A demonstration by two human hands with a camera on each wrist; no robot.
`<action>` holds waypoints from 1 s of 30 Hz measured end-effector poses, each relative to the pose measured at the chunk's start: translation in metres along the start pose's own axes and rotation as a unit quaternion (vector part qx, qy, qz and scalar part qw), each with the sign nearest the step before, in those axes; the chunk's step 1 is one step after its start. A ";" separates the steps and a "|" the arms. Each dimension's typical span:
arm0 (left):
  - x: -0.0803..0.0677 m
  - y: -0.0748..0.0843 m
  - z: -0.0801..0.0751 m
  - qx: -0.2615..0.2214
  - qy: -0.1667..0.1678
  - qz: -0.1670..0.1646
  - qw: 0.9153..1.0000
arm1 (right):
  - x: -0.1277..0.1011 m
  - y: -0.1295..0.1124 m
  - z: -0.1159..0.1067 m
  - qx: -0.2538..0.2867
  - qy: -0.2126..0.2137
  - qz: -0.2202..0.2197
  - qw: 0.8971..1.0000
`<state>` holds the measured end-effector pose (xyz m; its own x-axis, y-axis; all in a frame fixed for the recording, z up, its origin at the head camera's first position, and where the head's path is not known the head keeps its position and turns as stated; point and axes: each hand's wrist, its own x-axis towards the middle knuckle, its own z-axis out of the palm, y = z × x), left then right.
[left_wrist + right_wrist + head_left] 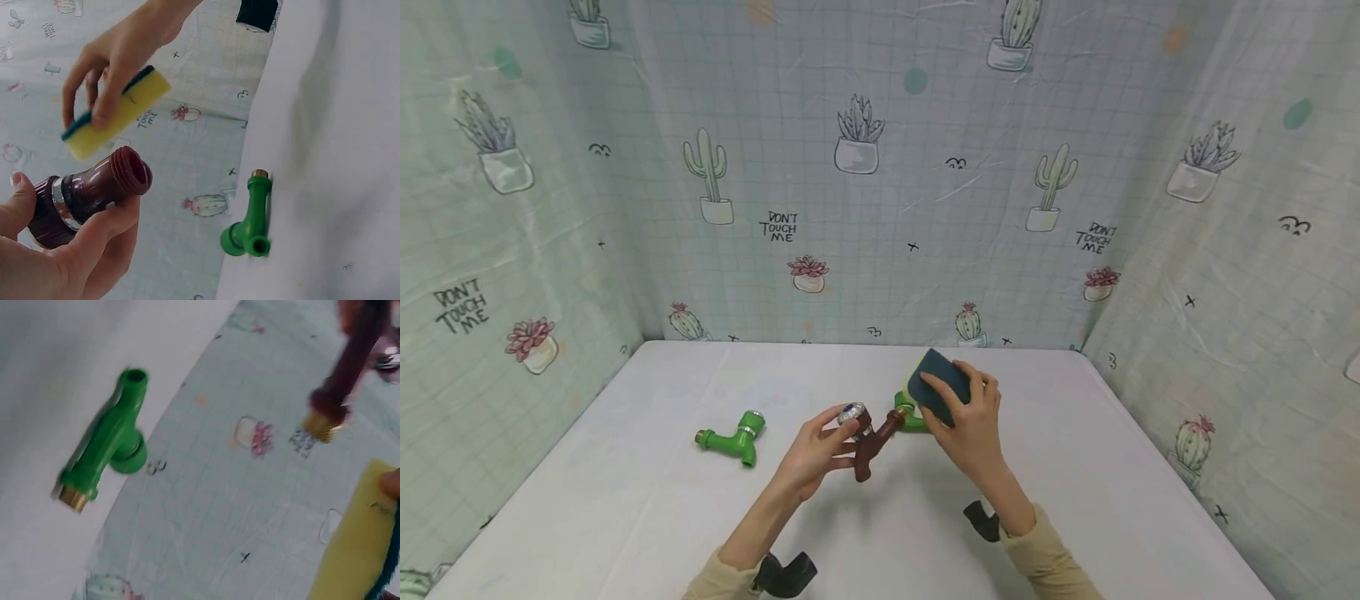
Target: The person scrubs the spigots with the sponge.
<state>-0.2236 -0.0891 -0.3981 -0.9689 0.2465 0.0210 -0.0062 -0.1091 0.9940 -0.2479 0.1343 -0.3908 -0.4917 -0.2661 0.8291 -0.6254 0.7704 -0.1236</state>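
A dark maroon plastic tap (868,437) is gripped by the left hand (816,454) above the white desk (625,500); a yellow sponge with dark scouring pad (938,390) is pinched just right of it by the right hand (973,425), beyond the tap's far end

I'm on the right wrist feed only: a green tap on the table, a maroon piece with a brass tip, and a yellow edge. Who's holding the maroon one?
Observer: The left hand grips the maroon tap by its knob end.
Operator: Is that yellow edge touching it?
Observer: No. It's a sponge pinched in the right hand, and the left wrist view shows a gap between it and the tap's threaded mouth.
Operator: Anything green besides the green tap I can see?
Observer: Yes. The head view shows a green piece mostly hidden behind the right hand. I can't tell what it is.
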 end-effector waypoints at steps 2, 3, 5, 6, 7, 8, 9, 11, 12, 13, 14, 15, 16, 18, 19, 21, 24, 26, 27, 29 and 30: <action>0.002 -0.001 -0.003 -0.039 0.001 -0.020 0.999 | -0.004 -0.002 -0.005 0.058 -0.018 -0.006 0.998; 0.003 -0.001 -0.004 -0.056 -0.001 -0.026 0.998 | -0.007 -0.004 -0.006 0.081 -0.031 -0.023 0.996; 0.005 0.000 -0.004 -0.091 -0.009 -0.038 0.995 | -0.012 -0.008 -0.007 0.105 -0.066 -0.062 0.990; 0.006 0.000 -0.004 -0.103 -0.016 -0.044 0.994 | -0.013 -0.009 -0.006 0.104 -0.075 -0.083 0.988; 0.006 0.000 -0.004 -0.114 -0.024 -0.050 0.992 | -0.015 -0.010 -0.006 0.094 -0.078 -0.103 0.987; 0.006 0.001 -0.002 -0.121 -0.026 -0.052 0.991 | -0.015 -0.009 -0.005 0.080 -0.074 -0.119 0.987; 0.007 0.000 -0.001 -0.128 -0.031 -0.058 0.990 | -0.015 -0.008 -0.004 0.062 -0.066 -0.131 0.987; 0.007 -0.001 -0.001 -0.134 -0.029 -0.066 0.988 | -0.015 -0.002 -0.004 0.022 -0.051 -0.141 0.988; 0.008 -0.002 -0.001 -0.138 -0.027 -0.068 0.988 | -0.015 0.002 -0.004 0.001 -0.043 -0.143 0.989; 0.008 -0.003 -0.001 -0.142 -0.024 -0.070 0.987 | -0.015 0.005 -0.004 -0.018 -0.038 -0.141 0.989; 0.008 -0.004 -0.001 -0.138 -0.019 -0.070 0.988 | -0.015 0.008 -0.004 -0.036 -0.034 -0.137 0.989; 0.008 -0.005 -0.001 -0.132 -0.013 -0.066 0.989 | -0.015 0.011 -0.005 -0.051 -0.032 -0.130 0.990; 0.009 -0.006 -0.001 -0.126 -0.008 -0.061 0.990 | -0.015 0.014 -0.005 -0.059 -0.030 -0.117 0.991; 0.009 -0.007 -0.001 -0.114 -0.001 -0.056 0.992 | -0.014 0.017 -0.007 -0.056 -0.024 -0.088 0.994; 0.009 -0.008 -0.001 -0.107 0.002 -0.054 0.993 | -0.014 0.017 -0.008 -0.042 -0.022 -0.073 0.996; 0.009 -0.009 -0.001 -0.093 0.003 -0.051 0.994 | -0.014 0.013 -0.011 0.000 -0.033 -0.061 0.998; 0.008 -0.009 -0.001 -0.090 -0.011 -0.052 0.995 | -0.016 0.002 -0.012 0.061 -0.078 -0.085 0.991; 0.008 -0.008 0.000 -0.087 -0.019 -0.051 0.995 | -0.019 -0.004 -0.012 0.065 -0.106 -0.109 0.986; 0.008 -0.007 0.000 -0.088 -0.021 -0.050 0.995 | -0.019 -0.005 -0.011 0.057 -0.110 -0.118 0.985; 0.008 -0.005 0.001 -0.080 -0.021 -0.047 0.995 | -0.019 -0.003 -0.009 0.022 -0.097 -0.123 0.987; 0.008 -0.004 0.001 -0.078 -0.018 -0.044 0.996 | -0.018 0.000 -0.008 0.005 -0.087 -0.121 0.989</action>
<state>-0.2316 -0.0859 -0.4018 -0.9537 0.2949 -0.0588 -0.1316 -0.2335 0.9634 -0.2345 0.1439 -0.4015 -0.4236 -0.5375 0.7291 -0.7425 0.6671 0.0605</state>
